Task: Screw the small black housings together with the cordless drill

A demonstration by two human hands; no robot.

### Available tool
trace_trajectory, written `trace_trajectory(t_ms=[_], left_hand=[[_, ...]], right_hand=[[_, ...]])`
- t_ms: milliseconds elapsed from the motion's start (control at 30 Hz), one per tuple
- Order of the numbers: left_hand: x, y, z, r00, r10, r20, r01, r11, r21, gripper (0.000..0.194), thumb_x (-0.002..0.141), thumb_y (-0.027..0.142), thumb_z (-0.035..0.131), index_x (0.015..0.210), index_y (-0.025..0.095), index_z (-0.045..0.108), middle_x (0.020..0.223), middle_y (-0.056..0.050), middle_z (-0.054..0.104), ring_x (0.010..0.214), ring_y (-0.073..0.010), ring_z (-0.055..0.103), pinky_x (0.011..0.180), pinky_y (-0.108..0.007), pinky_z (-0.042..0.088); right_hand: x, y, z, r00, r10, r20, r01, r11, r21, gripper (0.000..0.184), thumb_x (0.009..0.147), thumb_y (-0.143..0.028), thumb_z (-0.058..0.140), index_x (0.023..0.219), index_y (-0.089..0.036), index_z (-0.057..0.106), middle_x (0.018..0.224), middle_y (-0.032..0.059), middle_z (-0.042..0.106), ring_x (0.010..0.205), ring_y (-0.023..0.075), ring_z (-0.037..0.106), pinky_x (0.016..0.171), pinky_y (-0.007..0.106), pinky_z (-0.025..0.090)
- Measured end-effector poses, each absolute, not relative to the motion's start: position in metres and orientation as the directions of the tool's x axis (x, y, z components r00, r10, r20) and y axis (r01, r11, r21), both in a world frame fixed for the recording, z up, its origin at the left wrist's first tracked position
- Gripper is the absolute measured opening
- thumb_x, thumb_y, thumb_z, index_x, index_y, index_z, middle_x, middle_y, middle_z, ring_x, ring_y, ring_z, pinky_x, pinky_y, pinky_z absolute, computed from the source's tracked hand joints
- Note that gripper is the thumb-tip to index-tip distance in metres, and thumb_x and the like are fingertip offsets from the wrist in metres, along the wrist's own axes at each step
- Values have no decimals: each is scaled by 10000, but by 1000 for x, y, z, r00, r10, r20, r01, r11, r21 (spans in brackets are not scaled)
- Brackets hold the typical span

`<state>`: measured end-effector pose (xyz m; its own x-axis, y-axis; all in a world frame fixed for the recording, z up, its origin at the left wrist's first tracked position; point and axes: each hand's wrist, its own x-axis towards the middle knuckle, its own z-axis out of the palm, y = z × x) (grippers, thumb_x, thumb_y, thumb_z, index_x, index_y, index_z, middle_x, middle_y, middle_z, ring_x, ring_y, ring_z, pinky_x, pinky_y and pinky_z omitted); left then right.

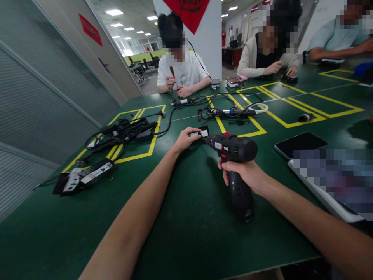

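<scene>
My right hand is closed around the grip of a black cordless drill with red accents. The drill lies roughly level, its bit pointing left. With my left hand I hold a small black piece with a white label down on the green table; fingers and thumb press on its left part. The drill's tip is close against this piece, but whether the two touch I cannot tell.
To the left, bundled black cables and adapters lie within yellow tape. More cables and a pen-like tool lie beyond my hands. At right are a phone and a white-edged object. Several people sit across the table, one holding a screwdriver.
</scene>
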<state>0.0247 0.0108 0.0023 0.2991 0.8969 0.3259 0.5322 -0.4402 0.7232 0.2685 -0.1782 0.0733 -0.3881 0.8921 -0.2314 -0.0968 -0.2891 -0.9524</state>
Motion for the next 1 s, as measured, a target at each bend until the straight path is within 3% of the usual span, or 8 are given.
trace_trajectory(t_ms=[1000], left_hand=[[26,9,3,295,900,322,513,-433,741,366,757,402,672,1066,208,713,1127,-61,659,1083,-220,588,1027,-369,415]], right_hand=[[268,-178,73,-379,895,-236,-99,-292,-951,123,711,-262,625,796,-175,607,561,9,605,493,146,552,537,304,417]])
